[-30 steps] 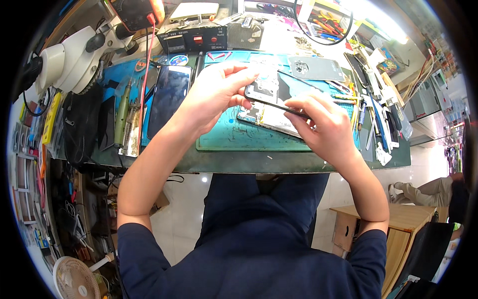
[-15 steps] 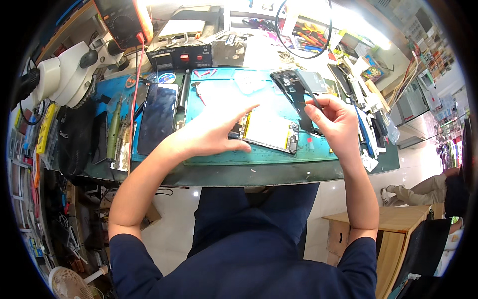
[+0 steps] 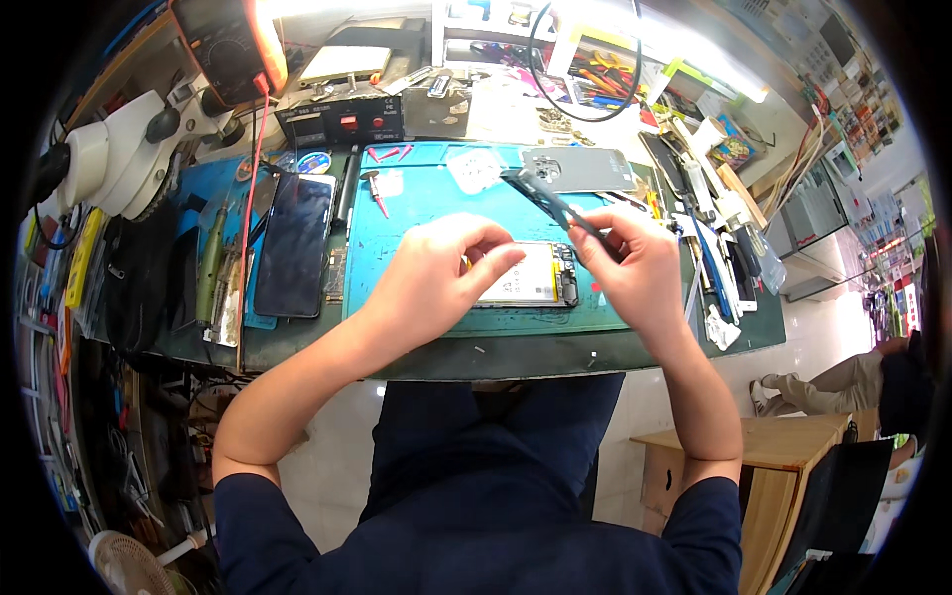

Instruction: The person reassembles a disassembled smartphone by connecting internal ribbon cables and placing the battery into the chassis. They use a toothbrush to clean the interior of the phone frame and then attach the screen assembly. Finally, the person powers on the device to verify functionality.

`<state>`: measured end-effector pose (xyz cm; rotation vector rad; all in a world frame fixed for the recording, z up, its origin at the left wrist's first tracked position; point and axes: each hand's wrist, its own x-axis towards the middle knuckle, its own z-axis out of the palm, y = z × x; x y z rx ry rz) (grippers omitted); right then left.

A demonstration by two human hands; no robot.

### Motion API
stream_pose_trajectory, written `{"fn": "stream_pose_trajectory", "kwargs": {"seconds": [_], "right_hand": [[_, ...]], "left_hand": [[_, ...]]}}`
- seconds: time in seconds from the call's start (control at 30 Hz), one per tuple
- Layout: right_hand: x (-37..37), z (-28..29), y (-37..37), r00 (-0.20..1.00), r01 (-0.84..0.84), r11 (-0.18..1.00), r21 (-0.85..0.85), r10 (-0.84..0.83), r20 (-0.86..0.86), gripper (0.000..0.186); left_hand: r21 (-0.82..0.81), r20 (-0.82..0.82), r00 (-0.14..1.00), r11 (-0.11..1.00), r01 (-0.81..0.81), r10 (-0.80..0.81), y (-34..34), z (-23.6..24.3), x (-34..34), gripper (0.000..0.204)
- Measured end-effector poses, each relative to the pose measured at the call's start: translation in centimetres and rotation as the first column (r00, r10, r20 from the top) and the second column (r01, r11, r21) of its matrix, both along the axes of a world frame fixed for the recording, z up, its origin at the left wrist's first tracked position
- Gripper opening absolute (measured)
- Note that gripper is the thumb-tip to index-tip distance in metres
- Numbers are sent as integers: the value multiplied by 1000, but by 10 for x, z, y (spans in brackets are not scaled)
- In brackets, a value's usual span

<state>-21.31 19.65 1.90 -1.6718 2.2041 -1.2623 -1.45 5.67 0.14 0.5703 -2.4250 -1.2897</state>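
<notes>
An opened phone, its pale battery exposed, lies on the blue mat near the table's front edge. My left hand curls over the phone's left end, thumb and forefinger closed together; what they hold, if anything, is hidden. Between the fingers and thumb of my right hand is a thin black phone frame, tilted and raised off the mat, with its far end pointing up and left. Behind it lies a dark grey phone back cover.
A dark-screened phone lies to the left. A red-handled screwdriver and a clear plastic piece rest on the mat. At the left stands a white microscope; a black control box stands behind. Several phone parts crowd the right side.
My left hand's spread fingers have closed together over the opened phone's left end. My right hand has turned the black frame to a flatter slant. The view has shifted slightly.
</notes>
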Motion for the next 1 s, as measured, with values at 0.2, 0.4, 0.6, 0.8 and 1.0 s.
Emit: {"fn": "stream_pose_trajectory", "kwargs": {"seconds": [0.2,0.4,0.6,0.8,1.0], "right_hand": [[20,-14,-18,968,-162,979,-120,134,-214,10],[29,-17,-25,943,-208,977,-38,190,-274,13],[26,-22,-31,959,-214,968,131,234,-162,15],[26,-28,-31,924,-299,946,127,254,285,18],[26,-29,-29,929,-322,933,159,279,243,17]], "left_hand": [[667,-71,996,745,1,62,-10,-4,-10,35],[732,-71,996,682,14,56,-21,-14,-2,25],[641,-67,997,768,6,48,-24,-11,5,22],[484,25,1000,875,-9,-3,-21,-8,15,23],[344,-53,998,939,-20,41,-11,-16,20,22]]}}
